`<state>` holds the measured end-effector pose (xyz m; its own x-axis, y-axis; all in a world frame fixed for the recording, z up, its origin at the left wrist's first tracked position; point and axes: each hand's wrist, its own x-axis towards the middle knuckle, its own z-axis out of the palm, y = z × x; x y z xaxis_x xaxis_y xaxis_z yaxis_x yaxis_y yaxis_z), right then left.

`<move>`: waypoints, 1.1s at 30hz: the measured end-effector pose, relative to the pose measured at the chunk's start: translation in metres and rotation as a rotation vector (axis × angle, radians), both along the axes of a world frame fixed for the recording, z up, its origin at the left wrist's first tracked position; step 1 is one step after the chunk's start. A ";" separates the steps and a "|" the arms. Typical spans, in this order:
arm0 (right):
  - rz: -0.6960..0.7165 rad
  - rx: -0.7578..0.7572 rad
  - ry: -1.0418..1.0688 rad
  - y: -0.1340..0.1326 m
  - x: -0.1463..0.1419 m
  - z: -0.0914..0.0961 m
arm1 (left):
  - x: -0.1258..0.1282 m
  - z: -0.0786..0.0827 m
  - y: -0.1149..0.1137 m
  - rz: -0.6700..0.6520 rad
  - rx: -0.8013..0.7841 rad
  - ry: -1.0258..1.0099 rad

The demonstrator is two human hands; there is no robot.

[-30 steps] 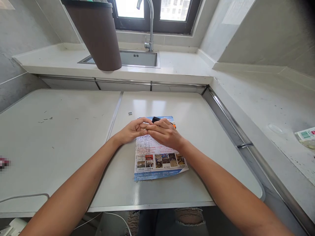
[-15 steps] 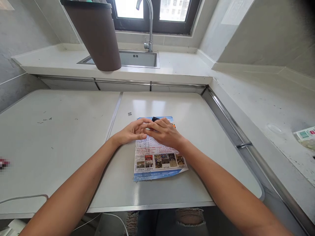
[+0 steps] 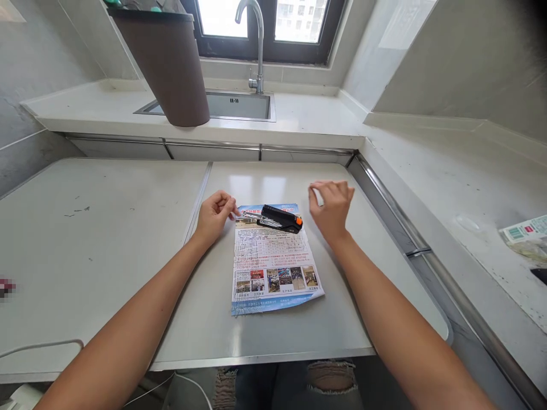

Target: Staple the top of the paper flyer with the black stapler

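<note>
A black stapler [image 3: 282, 218] with an orange end lies on the upper part of a printed flyer [image 3: 277, 247]. Its metal rail sticks out at the left. Beside that rail, at the flyer's upper left corner, my left hand [image 3: 215, 216] has its thumb and fingers pinched together. Whether they hold something small, or touch the rail, I cannot make out. My right hand [image 3: 332, 206] is apart from the stapler, to its right, with curled fingers and thumb and forefinger nearly meeting. Anything between those tips is too small to tell. Rows of staples line the flyer's left edge.
Beyond the white table [image 3: 128, 256] is a counter with a sink [image 3: 239, 105] and a tap [image 3: 259, 57]. A tall brown bin [image 3: 166, 68] stands at the sink's left. A package [image 3: 525, 230] lies on the right counter, and a cable [image 3: 43, 344] crosses the table's left front.
My hands have moved apart, the right one away to the right, uncovering the stapler on the flyer. Two small staple strips seen before at the upper left no longer show near my left hand.
</note>
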<state>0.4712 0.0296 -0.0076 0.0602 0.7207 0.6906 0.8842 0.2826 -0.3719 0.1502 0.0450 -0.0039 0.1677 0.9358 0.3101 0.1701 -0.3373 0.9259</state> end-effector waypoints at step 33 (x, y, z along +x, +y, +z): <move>0.592 -0.231 -0.088 -0.009 -0.050 -0.011 | 0.008 -0.008 -0.003 -0.018 0.250 0.415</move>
